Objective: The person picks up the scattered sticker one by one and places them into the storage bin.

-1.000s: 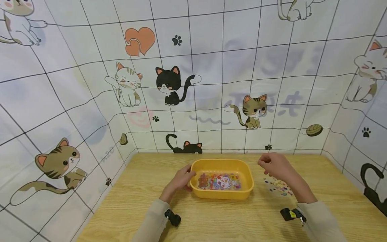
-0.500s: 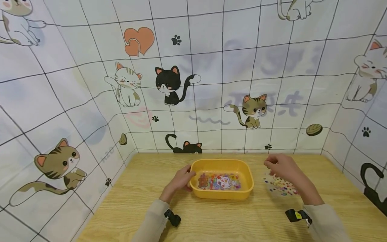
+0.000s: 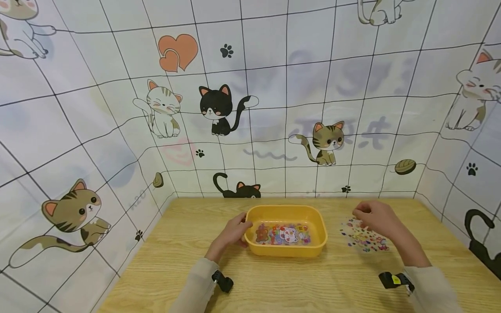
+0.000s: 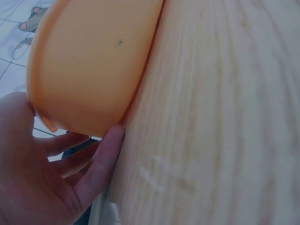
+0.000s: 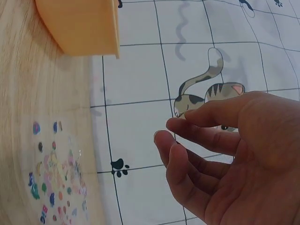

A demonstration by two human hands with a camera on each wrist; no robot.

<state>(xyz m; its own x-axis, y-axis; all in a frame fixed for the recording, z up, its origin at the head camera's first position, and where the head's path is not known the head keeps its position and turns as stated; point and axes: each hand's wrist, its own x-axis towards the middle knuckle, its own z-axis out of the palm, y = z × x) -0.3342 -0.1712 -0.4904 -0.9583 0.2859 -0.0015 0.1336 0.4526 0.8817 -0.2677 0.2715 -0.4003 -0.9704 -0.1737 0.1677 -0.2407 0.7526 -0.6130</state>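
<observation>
A yellow plastic tub (image 3: 285,251) stands on the wooden table. Inside lies a layer of small colourful pieces (image 3: 303,237), among them a brown bear shape (image 3: 262,234) and a white cartoon figure (image 3: 288,234). My left hand (image 3: 235,230) holds the tub's left end, thumb over the rim; in the left wrist view the fingers (image 4: 105,154) reach along the tub's outer wall. Raised above the table to the right, my right hand (image 3: 377,219) has loosely curled fingers, with nothing visible between the tips in the right wrist view. Beneath it are scattered small multicoloured bits (image 3: 365,241).
The pale wood tabletop (image 3: 274,282) runs back to a white grid-patterned cloth wall (image 3: 270,87) printed with cats, hearts and paws. Similar cloth closes in the left and right sides. A black wrist device (image 3: 222,281) sits at each sleeve.
My right hand has moved rightward and slightly down, away from the tub's right side and over the scattered bits, uncovering more of them. The left hand and tub stay in place.
</observation>
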